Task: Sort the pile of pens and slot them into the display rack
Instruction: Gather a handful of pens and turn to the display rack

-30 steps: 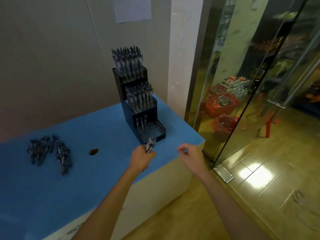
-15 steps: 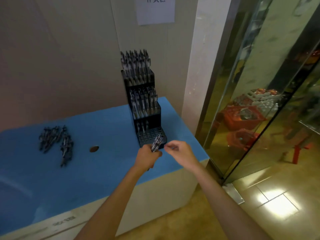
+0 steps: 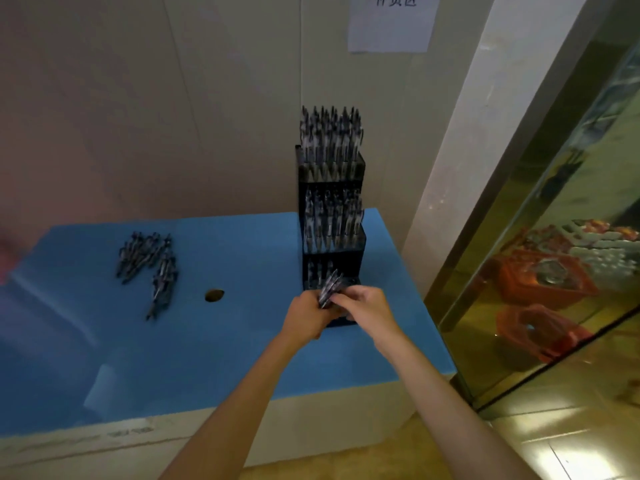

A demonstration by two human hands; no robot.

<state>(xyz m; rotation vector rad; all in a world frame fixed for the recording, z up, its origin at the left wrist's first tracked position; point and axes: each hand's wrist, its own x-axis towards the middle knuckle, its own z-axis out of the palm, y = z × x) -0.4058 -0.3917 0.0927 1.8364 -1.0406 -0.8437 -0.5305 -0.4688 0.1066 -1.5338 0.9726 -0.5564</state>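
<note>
blue foam top: covers the bench (image 3: 214, 341) i'm looking down on; pale side panel below it, beige wall behind.
display rack: black, three stepped tiers, the display rack (image 3: 332, 216) stands upright at the far right part of the bench, close to the wall.
top tier: packed with upright pens, tips up.
middle tier: also full of upright pens.
bottom tier: a few pens stand at its back; the front part is mostly hidden behind my hands, so i can't count the free holes.
left hand: my left hand (image 3: 306, 317) is curled round a bundle of pens (image 3: 330, 287), which fan up and out of the fist just in front of the rack's lowest step.
right hand: my right hand (image 3: 365, 304) is right beside the left, fingers bent in at the bundle; it looks like a pinch on one pen, but blur keeps me from being sure.
pile of pens: the loose pile of pens (image 3: 149, 261) lies on the left part of the bench, well apart from the rack, in two rough clumps, one behind the other.
hole: a small dark hole (image 3: 214, 295) in the foam sits between the pile and my hands.
paper notice: a white paper notice (image 3: 391, 22) hangs on the wall above the rack, print cut off at the top.
glass door: a glass door (image 3: 554, 237) on the right, with orange baskets (image 3: 543, 282) seen through it.
</note>
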